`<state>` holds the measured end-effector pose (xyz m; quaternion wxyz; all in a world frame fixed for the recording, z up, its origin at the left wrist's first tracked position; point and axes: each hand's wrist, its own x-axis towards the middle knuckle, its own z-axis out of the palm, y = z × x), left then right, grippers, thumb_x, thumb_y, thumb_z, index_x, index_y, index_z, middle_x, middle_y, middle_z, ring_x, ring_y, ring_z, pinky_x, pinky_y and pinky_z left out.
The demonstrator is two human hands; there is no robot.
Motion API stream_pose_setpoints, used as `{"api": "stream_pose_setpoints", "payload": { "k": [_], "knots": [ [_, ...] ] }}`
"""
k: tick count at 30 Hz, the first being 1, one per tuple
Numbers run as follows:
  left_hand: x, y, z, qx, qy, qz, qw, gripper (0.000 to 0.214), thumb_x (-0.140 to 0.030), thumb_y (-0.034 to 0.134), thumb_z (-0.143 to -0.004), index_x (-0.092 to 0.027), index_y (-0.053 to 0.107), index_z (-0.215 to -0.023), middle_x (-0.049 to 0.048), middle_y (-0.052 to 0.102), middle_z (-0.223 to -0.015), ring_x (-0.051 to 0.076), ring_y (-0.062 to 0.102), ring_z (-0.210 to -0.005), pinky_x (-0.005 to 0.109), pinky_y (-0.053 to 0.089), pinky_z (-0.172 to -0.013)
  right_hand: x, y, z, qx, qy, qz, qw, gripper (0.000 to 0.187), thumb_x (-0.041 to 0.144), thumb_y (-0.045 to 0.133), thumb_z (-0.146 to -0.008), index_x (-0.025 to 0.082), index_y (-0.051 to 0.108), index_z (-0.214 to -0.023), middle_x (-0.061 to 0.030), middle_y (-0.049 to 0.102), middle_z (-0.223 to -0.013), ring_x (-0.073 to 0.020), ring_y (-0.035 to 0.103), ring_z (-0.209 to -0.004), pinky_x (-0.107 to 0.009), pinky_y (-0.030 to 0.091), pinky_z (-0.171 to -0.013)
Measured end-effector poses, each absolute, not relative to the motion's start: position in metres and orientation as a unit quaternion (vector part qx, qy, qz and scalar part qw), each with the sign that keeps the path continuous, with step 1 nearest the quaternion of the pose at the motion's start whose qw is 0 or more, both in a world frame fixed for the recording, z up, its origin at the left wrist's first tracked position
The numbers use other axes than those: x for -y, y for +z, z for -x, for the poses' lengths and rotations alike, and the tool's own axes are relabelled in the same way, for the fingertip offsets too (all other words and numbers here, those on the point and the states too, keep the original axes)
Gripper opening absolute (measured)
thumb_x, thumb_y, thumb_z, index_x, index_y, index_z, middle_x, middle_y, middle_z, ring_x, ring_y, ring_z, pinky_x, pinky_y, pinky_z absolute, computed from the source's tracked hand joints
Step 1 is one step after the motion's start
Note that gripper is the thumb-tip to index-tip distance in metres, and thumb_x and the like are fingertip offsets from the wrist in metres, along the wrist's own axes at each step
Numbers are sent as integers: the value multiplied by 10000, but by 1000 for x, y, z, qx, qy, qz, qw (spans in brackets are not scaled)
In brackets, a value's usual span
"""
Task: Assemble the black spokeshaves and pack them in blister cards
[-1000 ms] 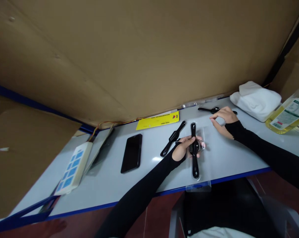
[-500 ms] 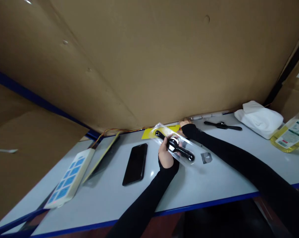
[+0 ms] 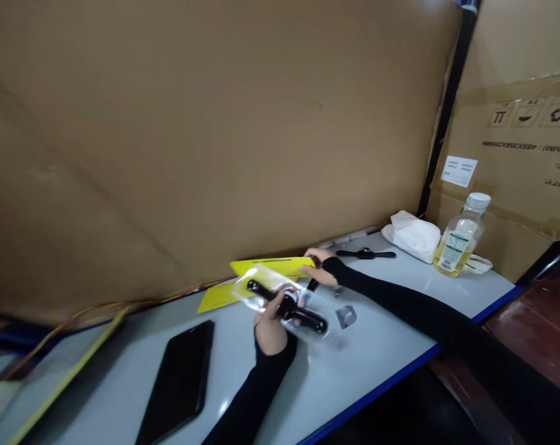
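My left hand (image 3: 269, 326) is closed around a black watch (image 3: 289, 307) that lies in a clear plastic tray (image 3: 261, 285), held a little above the white table (image 3: 363, 346). My right hand (image 3: 321, 266) pinches the end of a yellow card (image 3: 273, 266) lifted off the table near the cardboard wall. A second yellow card (image 3: 215, 298) lies flat beneath it. Another black watch (image 3: 366, 253) rests farther back on the right. A small clear plastic piece (image 3: 346, 316) lies on the table just right of the tray.
A black phone (image 3: 180, 377) lies at the front left. A white cloth (image 3: 412, 235), an oil bottle (image 3: 458, 244) and a small dish (image 3: 478, 264) stand at the right end. A cardboard wall (image 3: 206, 136) backs the table; a box (image 3: 516, 167) stands right.
My right hand has picked up a yellow card and lifted it off the table. My left hand keeps the watch in its tray. The view has swung, so everything shifted left and lower.
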<state>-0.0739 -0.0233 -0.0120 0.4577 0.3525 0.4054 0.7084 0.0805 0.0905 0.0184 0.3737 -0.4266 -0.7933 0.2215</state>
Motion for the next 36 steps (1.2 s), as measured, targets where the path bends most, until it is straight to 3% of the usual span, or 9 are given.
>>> {"api": "stream_pose_setpoints", "payload": {
  "k": [2, 5, 9, 13, 15, 17, 22, 26, 36],
  "knots": [
    [23, 1, 63, -382, 721, -295, 498, 281, -291, 861, -662, -216, 696, -877, 48, 722, -761, 256, 727, -679, 258, 432, -405, -76, 25, -102, 764, 242, 423, 423, 239, 489, 621, -980, 264, 700, -957, 19, 781, -834, -156, 723, -684, -278, 644, -594],
    [20, 11, 49, -374, 741, -274, 486, 472, -344, 871, -599, -190, 644, -983, 58, 740, -789, 218, 663, -525, 236, 328, -358, -60, 33, -133, 720, 295, 414, 472, 482, 673, 549, -966, 221, 691, -1058, -34, 751, -763, -150, 619, -471, -262, 509, -366],
    [10, 11, 43, -333, 783, -209, 482, 558, -297, 888, -558, -167, 598, -1017, 53, 731, -765, 178, 629, -481, 219, 346, -414, -51, 49, -166, 660, 342, 417, 523, 643, 751, 544, -898, 211, 578, -1245, -77, 745, -799, -219, 645, -445, -305, 454, -279],
    [-6, 8, 44, -320, 819, -166, 446, 510, -312, 896, -602, -202, 540, -951, 7, 693, -754, 167, 658, -560, 262, 475, -522, -51, 65, -192, 544, 354, 453, 611, 863, 589, 763, -747, 217, 404, -1439, -94, 741, -969, -205, 656, -456, -298, 456, -290],
    [-15, 4, 46, -319, 832, -152, 428, 515, -355, 899, -655, -232, 490, -944, -8, 688, -793, 173, 701, -660, 305, 552, -643, -53, 70, -205, 510, 363, 462, 629, 970, 497, 828, -674, 203, 401, -1494, -93, 732, -971, -186, 622, -418, -303, 447, -289],
    [-20, -1, 50, -322, 836, -154, 417, 517, -406, 891, -714, -251, 461, -955, -3, 703, -853, 191, 738, -773, 345, 581, -748, -54, 73, -219, 512, 381, 468, 612, 945, 429, 849, -649, 180, 471, -1478, -91, 732, -937, -169, 581, -376, -299, 412, -278],
    [-21, -6, 74, -336, 830, -229, 382, 495, -500, 853, -803, -256, 450, -954, 17, 726, -933, 217, 763, -978, 374, 574, -882, -49, 73, -253, 533, 393, 525, 536, 623, 236, 780, -768, 129, 607, -1358, -118, 748, -840, -145, 548, -341, -278, 369, -312],
    [-19, -3, 84, -326, 853, -218, 344, 552, -412, 939, -700, -270, 498, -1000, -3, 706, -964, 243, 762, -1031, 391, 618, -890, -46, 71, -267, 524, 372, 570, 512, 482, 136, 724, -824, 134, 656, -1302, -102, 735, -772, -119, 522, -325, -260, 341, -333],
    [-6, 1, 70, -389, 829, -246, 319, 449, -470, 879, -787, -278, 555, -1029, 8, 713, -988, 237, 748, -1008, 405, 630, -868, -50, 76, -270, 487, 397, 572, 527, 382, 113, 663, -871, 149, 668, -1251, -79, 701, -708, -91, 471, -324, -247, 313, -327]
  ]
}}
